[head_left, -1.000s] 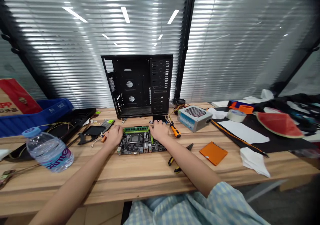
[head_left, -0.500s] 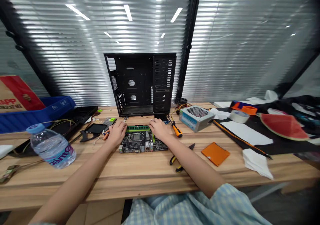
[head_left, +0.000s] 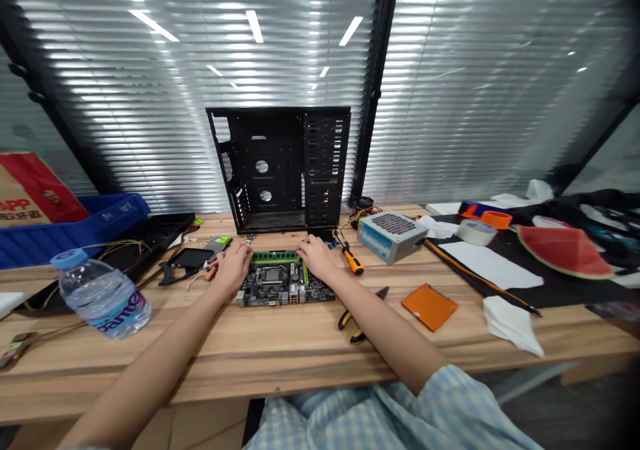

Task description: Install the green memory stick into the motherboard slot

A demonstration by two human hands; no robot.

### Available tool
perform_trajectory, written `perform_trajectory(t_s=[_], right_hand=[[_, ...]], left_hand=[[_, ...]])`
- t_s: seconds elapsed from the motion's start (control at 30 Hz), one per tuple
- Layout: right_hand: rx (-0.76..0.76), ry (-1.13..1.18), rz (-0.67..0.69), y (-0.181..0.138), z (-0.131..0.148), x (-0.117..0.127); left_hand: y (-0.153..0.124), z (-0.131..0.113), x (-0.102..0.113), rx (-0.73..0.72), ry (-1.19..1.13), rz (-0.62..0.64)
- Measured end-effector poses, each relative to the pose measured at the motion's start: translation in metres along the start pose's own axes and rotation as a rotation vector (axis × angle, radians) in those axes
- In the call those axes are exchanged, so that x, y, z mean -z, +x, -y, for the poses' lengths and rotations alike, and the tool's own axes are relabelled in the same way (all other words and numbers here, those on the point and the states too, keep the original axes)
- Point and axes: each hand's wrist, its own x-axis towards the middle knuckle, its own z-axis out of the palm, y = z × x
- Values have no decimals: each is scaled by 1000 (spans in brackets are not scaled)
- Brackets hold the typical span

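Note:
A black motherboard [head_left: 273, 293] lies flat on the wooden table in front of me. Along its far edge runs a green RAM stick [head_left: 274, 256], which appears to be standing in a slot. My left hand [head_left: 235, 263] is closed with curled fingers at the stick's left end. At the opposite end my right hand [head_left: 315, 255] is closed in the same manner, its fingertips partly hidden behind the stick. In the board's middle sits a silvery CPU socket [head_left: 273, 275].
Behind the board stands an open black computer case [head_left: 280, 170]. To the right are an orange screwdriver [head_left: 354, 261], a power supply [head_left: 393, 235], pliers [head_left: 357, 327] under my right forearm and an orange plate [head_left: 430, 307]. A water bottle [head_left: 103, 297] and blue bin [head_left: 100, 223] are leftward.
Both hands stay at the ends of the RAM stick, with the right fingers shifting only slightly. The whole view has moved a little.

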Motion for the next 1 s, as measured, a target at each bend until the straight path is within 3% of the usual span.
perform_trajectory(t_s=[0.57, 0.87, 1.0], right_hand=[[10, 90, -64, 1, -1, 0], [20, 343, -180, 4, -2, -8], [30, 281, -213, -3, 1, 2]], left_hand=[[1, 9, -4, -36, -61, -92], [7, 7, -5, 24, -313, -134], [10, 9, -6, 99, -367, -69]])
